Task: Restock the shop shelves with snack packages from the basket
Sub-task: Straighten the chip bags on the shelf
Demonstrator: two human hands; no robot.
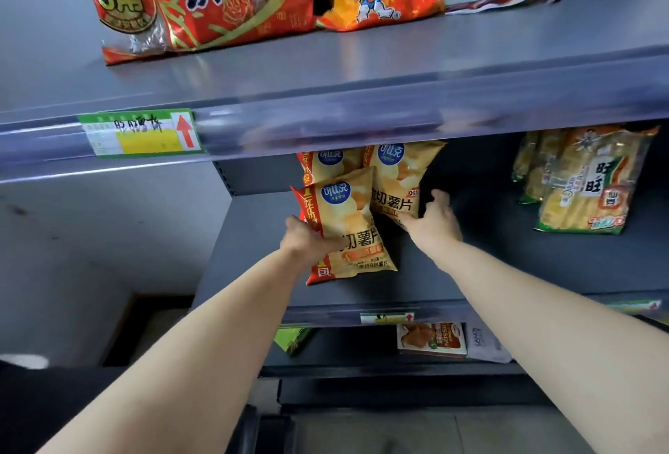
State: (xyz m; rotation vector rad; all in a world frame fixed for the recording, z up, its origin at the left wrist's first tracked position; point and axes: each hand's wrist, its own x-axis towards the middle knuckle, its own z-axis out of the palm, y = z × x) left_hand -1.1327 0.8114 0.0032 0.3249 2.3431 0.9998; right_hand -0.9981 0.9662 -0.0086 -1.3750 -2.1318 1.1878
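Stock count, visible shelving.
Shelves (pixel 362 66): three levels. Top level: three large snack bags (pixel 217 0). Middle level: three yellow chip bags (pixel 347 214); green-edged cracker packs (pixel 586 192), at least two, exact number cannot be told. Bottom level: one green pack (pixel 293 339), one box (pixel 430 339), one white packet (pixel 485 343). Price labels (pixel 141 134): three, one only partly in view.

The crisp packets (pixel 347 225) are glossy, crinkled plastic film. The shelves (pixel 325 66) look like smooth, matt grey painted metal, edged with a shiny clear plastic strip (pixel 362 124) holding a paper price label (pixel 139 133).
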